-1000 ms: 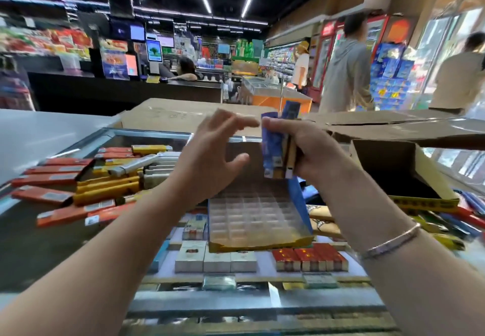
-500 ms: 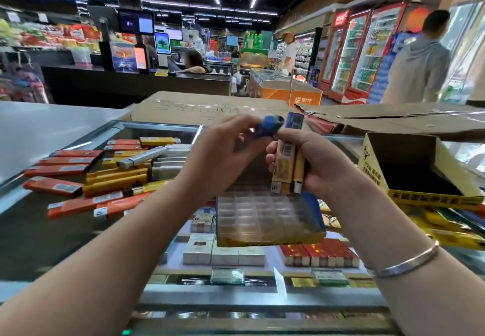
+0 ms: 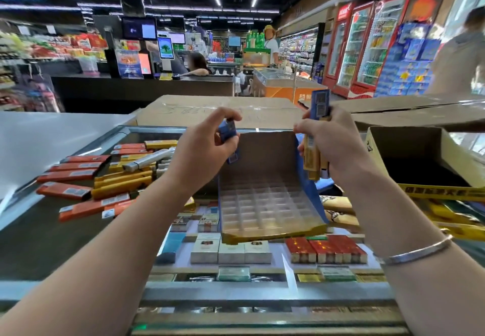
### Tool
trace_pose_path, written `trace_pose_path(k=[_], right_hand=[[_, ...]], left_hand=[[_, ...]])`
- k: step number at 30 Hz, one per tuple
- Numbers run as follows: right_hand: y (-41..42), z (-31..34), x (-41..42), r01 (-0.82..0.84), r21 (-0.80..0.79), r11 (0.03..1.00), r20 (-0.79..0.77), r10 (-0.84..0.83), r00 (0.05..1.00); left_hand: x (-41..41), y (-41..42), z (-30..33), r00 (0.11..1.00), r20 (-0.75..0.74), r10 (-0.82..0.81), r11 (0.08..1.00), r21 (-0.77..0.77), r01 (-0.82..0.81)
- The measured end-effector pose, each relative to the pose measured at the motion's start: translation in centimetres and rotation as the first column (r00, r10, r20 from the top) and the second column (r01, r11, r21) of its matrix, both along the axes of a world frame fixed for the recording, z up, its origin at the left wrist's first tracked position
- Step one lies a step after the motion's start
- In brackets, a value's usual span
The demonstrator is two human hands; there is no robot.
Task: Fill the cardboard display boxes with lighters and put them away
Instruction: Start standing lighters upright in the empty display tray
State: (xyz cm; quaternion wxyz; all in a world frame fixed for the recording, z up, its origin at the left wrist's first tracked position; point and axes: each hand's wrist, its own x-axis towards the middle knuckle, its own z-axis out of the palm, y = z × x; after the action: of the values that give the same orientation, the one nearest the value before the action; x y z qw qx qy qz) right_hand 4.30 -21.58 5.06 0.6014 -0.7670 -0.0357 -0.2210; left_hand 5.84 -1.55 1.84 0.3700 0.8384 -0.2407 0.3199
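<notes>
Left hand (image 3: 202, 149) pinched a single blue plastic lighter (image 3: 228, 134) between thumb and fingertips, held above the left rear corner of the open blue-and-gold cardboard display box (image 3: 270, 220). Right hand (image 3: 333, 144) was clamped round a bundle of slim gold and blue lighters (image 3: 313, 152), upright, one blue end sticking up above the fingers; bundle sat over the box's right wall. A silver bangle (image 3: 414, 253) was on the right wrist.

Box sat on the glass counter top (image 3: 31, 230), its clear plastic grid insert (image 3: 265, 204) showing no lighters in the cells. Left of it, a loose pile of orange and yellow flat packs (image 3: 86, 178) lay on the glass. To the right was an open yellow-printed brown carton (image 3: 425, 157). Cigarette packs (image 3: 231, 251) were visible under the glass, below the box.
</notes>
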Motion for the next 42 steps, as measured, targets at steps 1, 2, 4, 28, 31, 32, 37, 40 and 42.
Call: trace_pose_path(k=[1,2,4,28,31,32,37,40,42], right_hand=[[0.0,-0.1,0.1,0.023,-0.041,0.999,0.009,-0.023,1.000],[0.0,-0.3,0.3,0.042,-0.086,0.995,0.023,-0.040,0.999],[0.0,-0.5,0.6,0.069,-0.206,0.976,0.050,-0.060,0.997],[-0.1,-1.5,0.9,0.038,-0.598,0.801,-0.094,-0.117,0.989],[-0.1,-1.4,0.9,0.036,-0.598,0.800,-0.094,-0.114,0.989],[-0.1,-1.4,0.9,0.035,-0.595,0.803,-0.097,-0.115,0.989],[0.0,-1.4,0.9,0.027,-0.593,0.805,-0.107,-0.112,0.988],[-0.1,-1.4,1.0,0.015,-0.600,0.800,-0.117,-0.106,0.987],[-0.2,-1.4,1.0,0.011,-0.599,0.800,-0.121,-0.104,0.987]], left_hand=[[0.0,0.1,0.1,1.000,-0.006,-0.003,1.000,-0.012,0.003],[-0.1,0.2,0.2,0.999,-0.029,-0.021,0.999,-0.048,0.019],[-0.1,0.3,0.4,0.993,-0.089,-0.081,0.988,-0.135,0.069],[0.0,1.3,0.7,0.993,0.102,0.061,0.977,0.198,-0.080],[0.2,1.3,0.6,0.988,0.133,0.073,0.974,0.203,-0.099],[0.2,1.3,0.6,0.987,0.137,0.078,0.974,0.202,-0.105],[0.8,1.3,0.5,0.990,0.121,0.079,0.983,0.153,-0.098],[1.0,1.2,0.2,0.995,0.077,0.064,0.994,0.079,-0.070],[1.0,1.1,0.0,0.993,0.093,0.073,0.994,0.077,-0.080]])
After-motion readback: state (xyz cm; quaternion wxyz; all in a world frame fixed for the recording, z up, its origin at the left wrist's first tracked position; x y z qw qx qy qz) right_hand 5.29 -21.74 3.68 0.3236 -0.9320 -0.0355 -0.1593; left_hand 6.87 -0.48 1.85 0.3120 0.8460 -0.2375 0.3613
